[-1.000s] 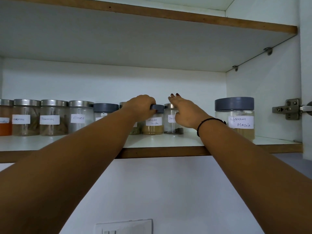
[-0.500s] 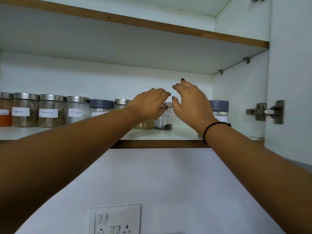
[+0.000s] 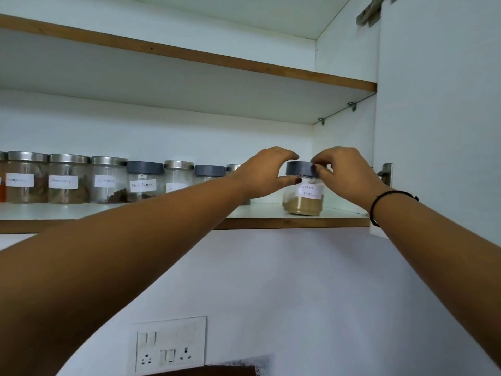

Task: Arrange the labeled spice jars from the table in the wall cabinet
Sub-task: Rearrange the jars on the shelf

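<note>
A Garam Masala jar (image 3: pixel 305 202) with a grey lid and tan powder stands on the lower cabinet shelf (image 3: pixel 271 217), at the right end. My left hand (image 3: pixel 264 173) grips its left side, thumb under the lid and fingers over the top. My right hand (image 3: pixel 343 172) holds the lid's right edge. A row of labeled jars runs leftward along the shelf: Black Pepper (image 3: pixel 143 183), Cloves (image 3: pixel 108 183), Cinnamon (image 3: pixel 67 180) and more. My left forearm hides part of the jars nearest the Garam Masala jar.
The open cabinet door (image 3: pixel 439 118) stands right beside my right wrist, with a metal hinge (image 3: pixel 386 173) behind it. An upper shelf (image 3: pixel 189 54) runs overhead. A white switch and socket plate (image 3: pixel 169 344) sits on the wall below.
Both hands left the small jars in the middle of the row and moved right onto the Garam Masala jar. The view also shifted, showing more wall and socket below.
</note>
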Motion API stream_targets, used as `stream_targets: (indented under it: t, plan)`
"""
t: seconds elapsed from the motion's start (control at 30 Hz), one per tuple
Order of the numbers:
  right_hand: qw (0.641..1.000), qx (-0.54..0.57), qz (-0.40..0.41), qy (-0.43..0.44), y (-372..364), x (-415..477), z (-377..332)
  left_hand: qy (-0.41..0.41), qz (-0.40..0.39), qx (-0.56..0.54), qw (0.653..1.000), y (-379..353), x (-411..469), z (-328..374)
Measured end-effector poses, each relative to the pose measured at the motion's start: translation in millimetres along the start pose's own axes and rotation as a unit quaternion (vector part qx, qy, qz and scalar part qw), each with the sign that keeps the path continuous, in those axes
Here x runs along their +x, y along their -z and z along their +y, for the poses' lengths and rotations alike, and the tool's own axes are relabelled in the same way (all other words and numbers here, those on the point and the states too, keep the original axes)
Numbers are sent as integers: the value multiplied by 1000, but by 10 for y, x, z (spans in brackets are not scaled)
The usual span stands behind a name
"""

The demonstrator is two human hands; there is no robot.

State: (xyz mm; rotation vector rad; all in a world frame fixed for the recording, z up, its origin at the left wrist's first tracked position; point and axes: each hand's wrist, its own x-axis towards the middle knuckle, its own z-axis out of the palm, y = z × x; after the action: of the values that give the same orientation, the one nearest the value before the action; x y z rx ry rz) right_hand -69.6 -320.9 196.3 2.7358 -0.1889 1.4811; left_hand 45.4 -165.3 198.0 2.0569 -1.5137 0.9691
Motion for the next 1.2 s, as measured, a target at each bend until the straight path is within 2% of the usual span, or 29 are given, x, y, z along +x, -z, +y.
stream_targets:
  t: [0.13,0.23,0.43,0.7,1.2]
  plan:
    - [999,39,-26,19,35,-1,59,0,-4,-6,1000,20,112,131]
    - [999,34,-33,15,41,47,66,8,-31,12,999,4,197,137]
    - [997,4,-65,31,2,113,39,30,-26,22,999,-66,285,48]
    - [995,-25,-92,29,-291,285,18,52,-38,37,997,-169,376,-183]
    - [995,-8,-97,24,-961,664,81,66,-40,60,995,-479,637,-818]
